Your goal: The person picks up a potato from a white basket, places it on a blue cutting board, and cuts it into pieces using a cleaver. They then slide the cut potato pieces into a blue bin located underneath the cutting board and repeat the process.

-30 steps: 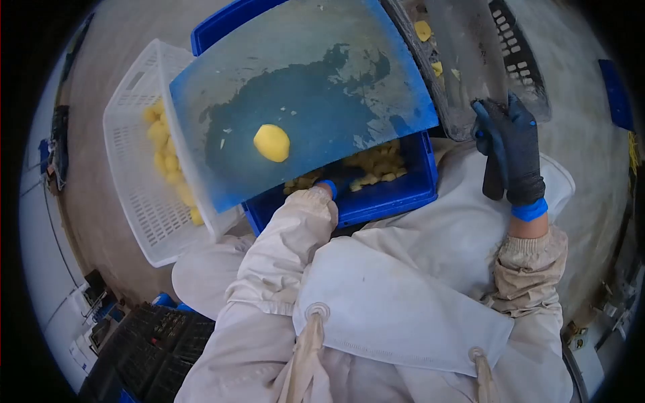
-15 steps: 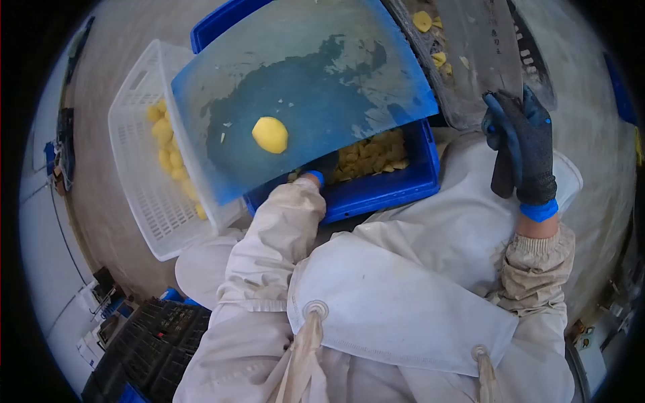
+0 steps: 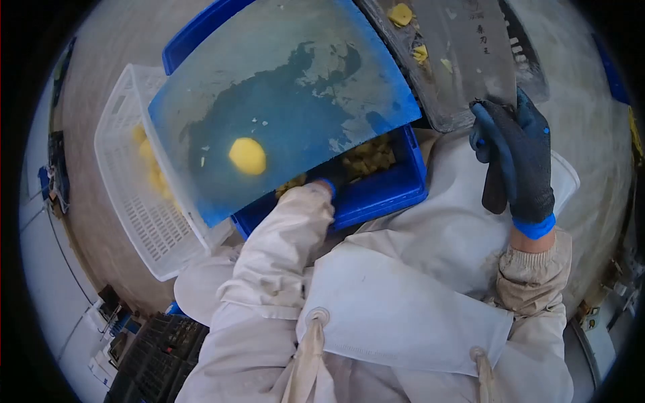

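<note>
In my right hand point(image 3: 517, 151), gloved in dark grey, is the handle of a wide-bladed cleaver point(image 3: 477, 47), held upright at the right. My left hand point(image 3: 336, 172) reaches under the near edge of a blue cutting board point(image 3: 295, 114), into a blue bin point(image 3: 390, 195). Board and shadow hide its fingers. Yellow cut potato pieces point(image 3: 373, 156) lie in that bin around it. One peeled potato point(image 3: 247, 156) rests on the wet board, with small white scraps nearby.
To the left stands a white perforated crate point(image 3: 111, 141) with several peeled potatoes point(image 3: 153, 171). Behind the cleaver, a grey tray point(image 3: 440, 114) holds yellow slices point(image 3: 400, 15). Dark crates point(image 3: 158, 359) are stacked at the lower left.
The view has shifted, so board, bin and crate appear further left. My left hand has moved rightward along the bin under the board. The cleaver stays in my right hand.
</note>
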Demonstrator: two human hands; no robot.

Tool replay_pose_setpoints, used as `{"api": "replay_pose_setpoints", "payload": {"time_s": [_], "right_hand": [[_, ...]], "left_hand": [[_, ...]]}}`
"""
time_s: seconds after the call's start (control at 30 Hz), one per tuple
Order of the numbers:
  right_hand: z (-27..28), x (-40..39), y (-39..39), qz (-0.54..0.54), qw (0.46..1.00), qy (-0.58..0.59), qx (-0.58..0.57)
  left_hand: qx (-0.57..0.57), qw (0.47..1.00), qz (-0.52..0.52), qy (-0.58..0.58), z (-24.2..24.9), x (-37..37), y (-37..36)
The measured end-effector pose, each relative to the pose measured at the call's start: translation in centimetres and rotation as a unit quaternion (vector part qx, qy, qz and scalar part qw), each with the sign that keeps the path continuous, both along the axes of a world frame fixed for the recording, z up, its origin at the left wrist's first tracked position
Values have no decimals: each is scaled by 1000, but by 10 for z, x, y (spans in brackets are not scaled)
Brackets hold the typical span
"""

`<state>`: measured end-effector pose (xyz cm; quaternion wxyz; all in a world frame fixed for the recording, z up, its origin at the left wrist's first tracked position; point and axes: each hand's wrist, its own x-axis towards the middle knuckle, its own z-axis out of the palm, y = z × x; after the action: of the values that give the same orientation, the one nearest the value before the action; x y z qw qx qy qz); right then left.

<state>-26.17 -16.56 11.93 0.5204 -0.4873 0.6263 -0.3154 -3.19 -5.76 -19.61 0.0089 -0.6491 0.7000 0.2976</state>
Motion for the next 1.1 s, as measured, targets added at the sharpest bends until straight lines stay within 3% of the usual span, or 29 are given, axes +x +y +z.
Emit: {"api": "replay_pose_setpoints", "payload": {"time_s": [0.07, 0.13, 0.17, 0.27, 0.37, 0.53, 0.7, 0.73, 0.77, 0.83, 0.87, 0.93, 1.07, 1.1], "right_hand": [[-1, -2, 2, -2, 1000, 2, 7], [0, -3, 2, 15, 1000, -18, -17], [2, -2, 1, 14, 1000, -14, -17], [8, 3, -1, 1, 999, 39, 33], [5, 1, -4, -2, 998, 12, 68], [2, 4, -7, -27, 998, -18, 61], [3, 6, -7, -9, 999, 9, 52], [3, 7, -6, -12, 999, 1, 41], [3, 7, -6, -15, 1000, -8, 26], [3, 3, -5, -10, 999, -29, 21], [1, 1, -4, -6, 999, -46, 24], [-3, -6, -3, 16, 999, -50, 16], [-6, -11, 3, 34, 997, -68, 14], [-8, -11, 3, 39, 996, -76, 5]], "left_hand": [[29, 1000, -2, 9, -5, -1, 0], [-105, 991, -80, 23, 21, -27, -20], [-106, 991, -81, 26, 21, -34, -26], [-25, 987, -17, 160, 8, -56, -41], [70, 956, 44, 282, -6, -71, -46], [220, 851, 154, 450, -19, -78, -37], [337, 693, 257, 583, -15, -74, -24], [357, 657, 276, 604, -9, -72, -21], [352, 662, 274, 602, -2, -67, -21], [407, 598, 228, 652, 38, -54, -25], [402, 606, 227, 648, 67, -49, -25], [369, 537, 302, 696, 128, -43, -19], [305, 557, 284, 718, 178, -30, -2], [257, 608, 252, 708, 196, -24, -4]]}}
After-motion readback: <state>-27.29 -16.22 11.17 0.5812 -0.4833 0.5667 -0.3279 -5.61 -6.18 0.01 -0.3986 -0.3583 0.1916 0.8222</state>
